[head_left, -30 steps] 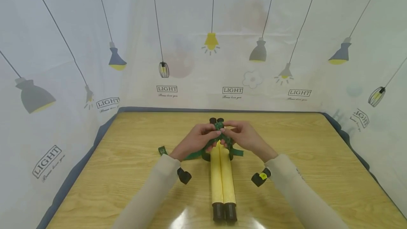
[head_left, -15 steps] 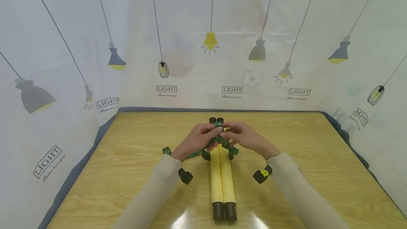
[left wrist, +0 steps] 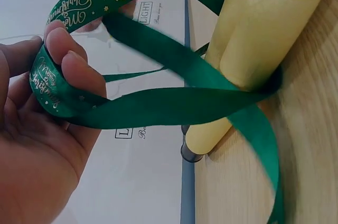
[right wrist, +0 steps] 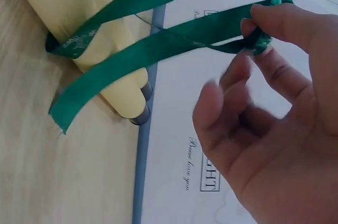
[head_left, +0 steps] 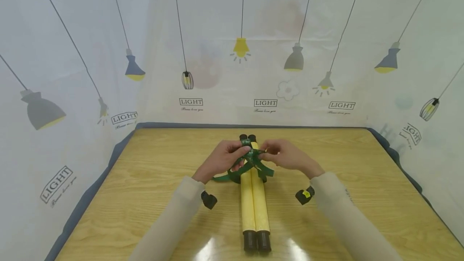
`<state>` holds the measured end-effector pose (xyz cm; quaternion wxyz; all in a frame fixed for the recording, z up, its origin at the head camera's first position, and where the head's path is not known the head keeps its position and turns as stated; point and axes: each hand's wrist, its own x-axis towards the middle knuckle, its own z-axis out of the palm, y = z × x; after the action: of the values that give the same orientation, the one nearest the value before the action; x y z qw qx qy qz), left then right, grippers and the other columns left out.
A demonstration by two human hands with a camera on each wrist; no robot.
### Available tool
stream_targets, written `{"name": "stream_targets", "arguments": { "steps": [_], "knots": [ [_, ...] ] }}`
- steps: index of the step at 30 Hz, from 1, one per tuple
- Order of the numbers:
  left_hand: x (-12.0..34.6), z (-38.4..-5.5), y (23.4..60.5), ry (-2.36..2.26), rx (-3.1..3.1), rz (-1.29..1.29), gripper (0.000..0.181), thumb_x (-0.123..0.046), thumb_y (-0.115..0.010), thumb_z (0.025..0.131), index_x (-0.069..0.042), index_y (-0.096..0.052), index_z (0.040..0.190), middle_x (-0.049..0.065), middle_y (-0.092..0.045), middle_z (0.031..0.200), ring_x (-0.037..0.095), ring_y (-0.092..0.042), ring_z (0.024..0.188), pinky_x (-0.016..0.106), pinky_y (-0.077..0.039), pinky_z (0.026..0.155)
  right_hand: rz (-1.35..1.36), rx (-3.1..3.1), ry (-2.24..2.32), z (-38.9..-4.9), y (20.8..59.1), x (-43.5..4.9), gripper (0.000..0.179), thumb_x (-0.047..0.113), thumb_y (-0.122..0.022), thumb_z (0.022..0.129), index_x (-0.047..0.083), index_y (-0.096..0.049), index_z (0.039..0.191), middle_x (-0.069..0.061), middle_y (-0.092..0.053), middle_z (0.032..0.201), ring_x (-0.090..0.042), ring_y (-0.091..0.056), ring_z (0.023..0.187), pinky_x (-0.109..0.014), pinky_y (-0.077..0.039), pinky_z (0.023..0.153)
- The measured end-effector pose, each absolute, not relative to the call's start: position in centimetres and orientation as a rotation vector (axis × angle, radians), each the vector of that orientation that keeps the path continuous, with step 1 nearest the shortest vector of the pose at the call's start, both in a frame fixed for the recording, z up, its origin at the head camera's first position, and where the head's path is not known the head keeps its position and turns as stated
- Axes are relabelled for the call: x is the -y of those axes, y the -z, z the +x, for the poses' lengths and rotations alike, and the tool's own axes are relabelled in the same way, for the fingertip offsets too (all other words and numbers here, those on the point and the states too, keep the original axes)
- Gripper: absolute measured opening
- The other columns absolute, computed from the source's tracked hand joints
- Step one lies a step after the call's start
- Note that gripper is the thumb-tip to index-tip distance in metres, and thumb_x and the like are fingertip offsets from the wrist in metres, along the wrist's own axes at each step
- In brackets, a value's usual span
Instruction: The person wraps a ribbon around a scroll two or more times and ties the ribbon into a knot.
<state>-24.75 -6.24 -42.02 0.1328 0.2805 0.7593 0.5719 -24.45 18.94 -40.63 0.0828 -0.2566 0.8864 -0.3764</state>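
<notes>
Two pale yellow rolls (head_left: 255, 204) with dark end caps lie side by side, lengthwise on the table. A green ribbon (head_left: 251, 157) passes around them toward their far end; its "Christmas" lettering and reindeer print show in the left wrist view. My left hand (head_left: 225, 158) pinches the ribbon between thumb and fingers above the rolls, where it bends into a loop (left wrist: 153, 109). Just to the right, my right hand (head_left: 288, 156) pinches another part of the ribbon between thumb and forefinger, its other fingers curled. One cut tail (right wrist: 79, 97) hangs free in the right wrist view.
The wood-grain table (head_left: 159, 180) extends on both sides of the rolls. A pale curtain (head_left: 224, 104) printed with lamps and "LIGHT" labels encloses the back and sides, with a blue-grey band along the table's edge. Small black cameras (head_left: 209, 199) sit at both wrists.
My right hand has moved to the right, away from the left hand, drawing ribbon with it. The left ribbon tail has been pulled in toward the rolls. My left hand stays nearly in place.
</notes>
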Motion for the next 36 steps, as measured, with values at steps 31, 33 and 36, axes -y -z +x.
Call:
{"name": "stream_targets", "arguments": {
  "steps": [31,33,36],
  "knots": [
    [5.5,-25.1,41.6,-1.736,-2.353,0.759,0.031,-0.028,-0.053,0.109,-0.006,-0.065,0.09,0.0,-0.057,0.069,0.012,-0.054,0.058,0.026,-0.049,0.054,-1.096,-2.619,1.0,-18.1,36.2,-18.1,0.012,0.029,-0.066,0.102,0.021,-0.075,0.1,0.011,-0.074,0.089,-0.004,-0.066,0.077,-0.029,-0.058,0.074],
    [5.7,-25.0,41.5,-1.742,-2.341,0.764,0.031,-0.028,-0.054,0.108,-0.006,-0.065,0.089,0.001,-0.055,0.066,0.014,-0.051,0.055,0.029,-0.048,0.052,-0.941,-2.708,1.085,-19.3,37.2,-18.1,0.013,0.03,-0.068,0.101,0.018,-0.073,0.103,0.006,-0.073,0.094,-0.009,-0.065,0.082,-0.032,-0.058,0.077],
    [5.7,-24.8,41.4,-1.734,-2.332,0.77,0.032,-0.027,-0.055,0.108,-0.006,-0.065,0.086,0.003,-0.056,0.067,0.015,-0.051,0.055,0.033,-0.049,0.052,-0.777,-2.699,1.225,-20.8,38.8,-17.7,0.027,0.033,-0.071,0.098,0.013,-0.069,0.115,-0.004,-0.071,0.108,-0.017,-0.065,0.097,-0.04,-0.056,0.088]
  ]
}}
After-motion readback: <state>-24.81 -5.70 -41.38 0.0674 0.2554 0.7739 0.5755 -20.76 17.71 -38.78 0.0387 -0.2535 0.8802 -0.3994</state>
